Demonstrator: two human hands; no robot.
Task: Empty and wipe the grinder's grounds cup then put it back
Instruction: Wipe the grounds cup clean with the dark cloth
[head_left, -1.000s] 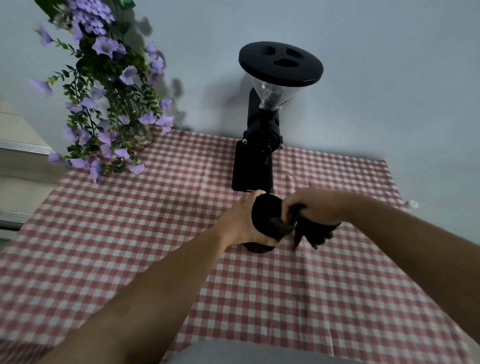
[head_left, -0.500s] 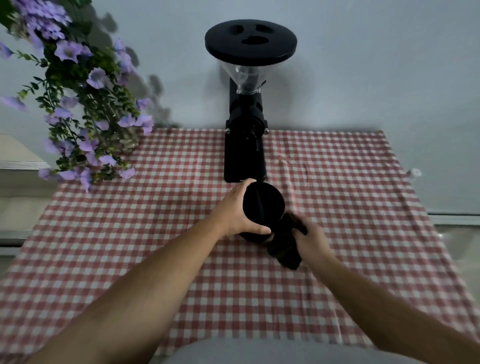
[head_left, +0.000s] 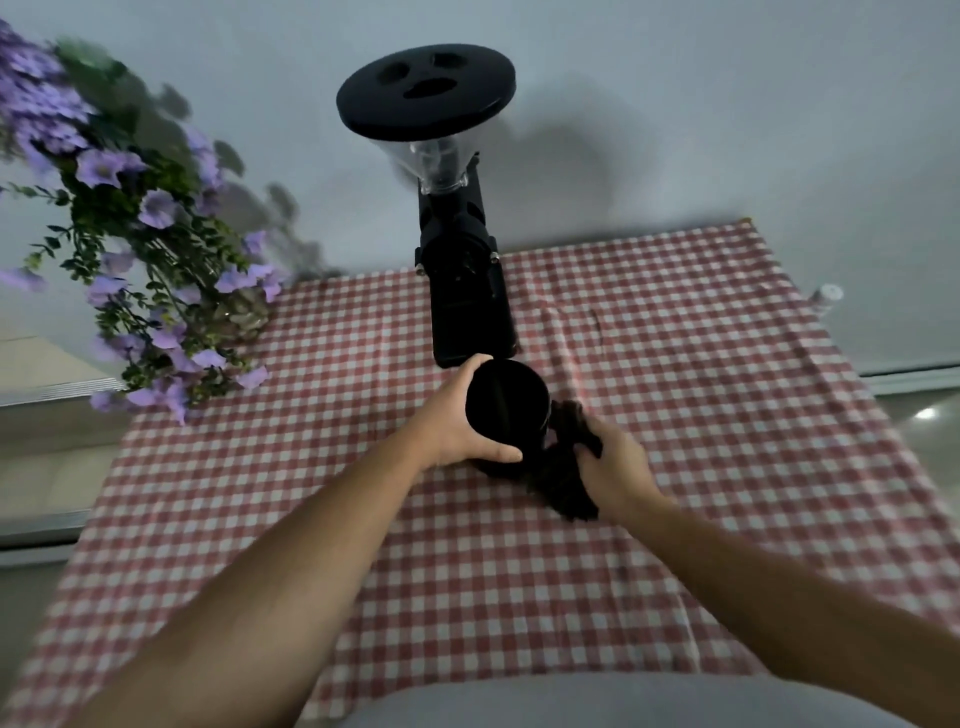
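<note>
The black grounds cup (head_left: 506, 402) stands on the checked tablecloth just in front of the black grinder (head_left: 465, 291), its open mouth facing up toward me. My left hand (head_left: 457, 421) wraps around the cup's left and near side. My right hand (head_left: 615, 467) is closed on a dark cloth (head_left: 563, 478), which hangs bunched against the cup's right side. The inside of the cup is dark and I cannot make out any grounds.
A vase of purple flowers (head_left: 156, 291) leans over the table's back left. The red and white checked tablecloth (head_left: 675, 415) covers the table, and the grey wall stands right behind the grinder. A small white object (head_left: 826, 293) sits past the cloth's right edge.
My right hand with the cloth has come out of the cup's mouth and dropped to the cup's right side. My head has shifted, so the view has swung.
</note>
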